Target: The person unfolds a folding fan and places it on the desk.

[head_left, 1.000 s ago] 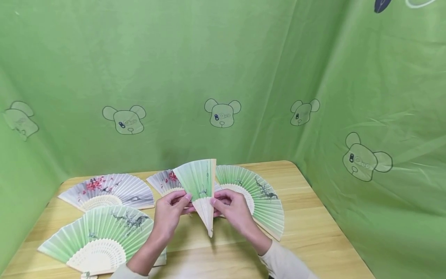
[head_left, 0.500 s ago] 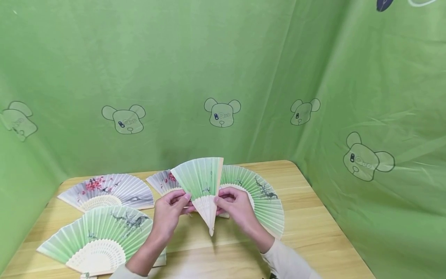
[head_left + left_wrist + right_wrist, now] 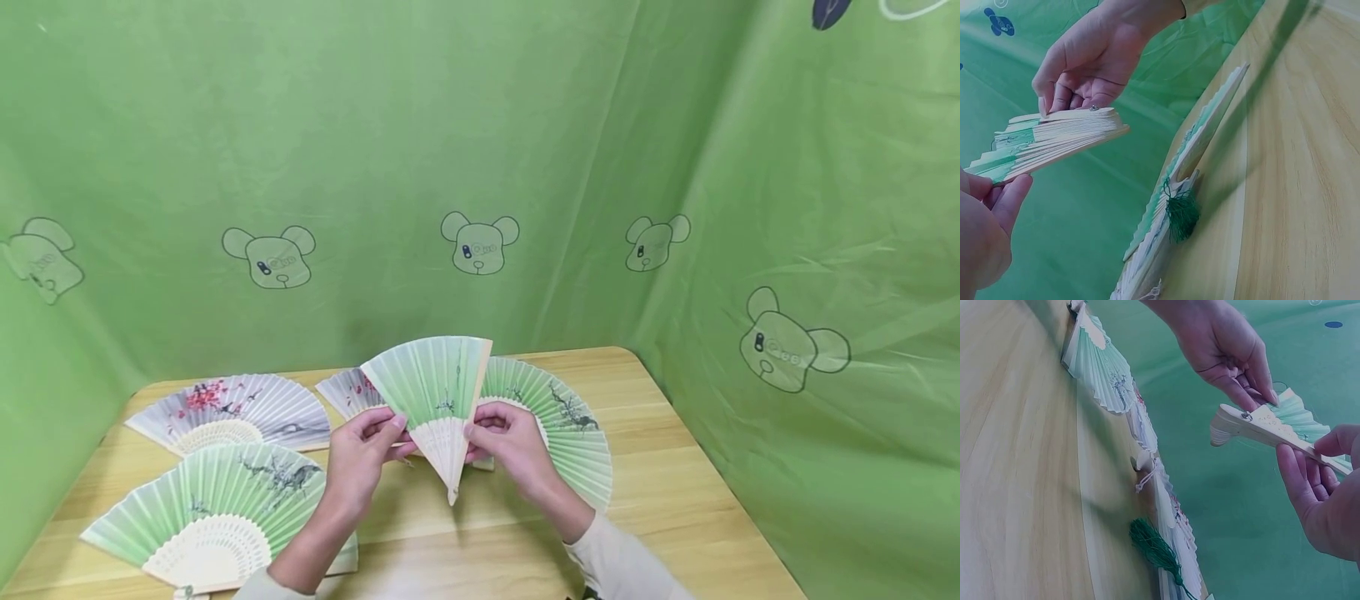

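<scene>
A green folding fan (image 3: 427, 379), partly spread, is held up above the table with its pale ribs narrowing to a pivot at the bottom. My left hand (image 3: 362, 458) pinches its left edge between thumb and fingers. On the opposite side, my right hand (image 3: 517, 454) pinches the right outer stick. The left wrist view shows the stacked ribs (image 3: 1072, 137) edge-on between both hands. In the right wrist view the pivot end of the held fan (image 3: 1235, 425) points left, with the green leaf folded in pleats.
Open fans lie around: a grey one with red blossoms (image 3: 225, 408) at left, a green one (image 3: 202, 500) in front of it, another green one (image 3: 573, 442) at right. A second grey fan (image 3: 345, 392) is partly hidden. A dark green tassel (image 3: 1154, 547) hangs at the table edge.
The held fan has spread wider. My right hand has moved slightly right with the outer stick, while my left hand has stayed nearly in place.
</scene>
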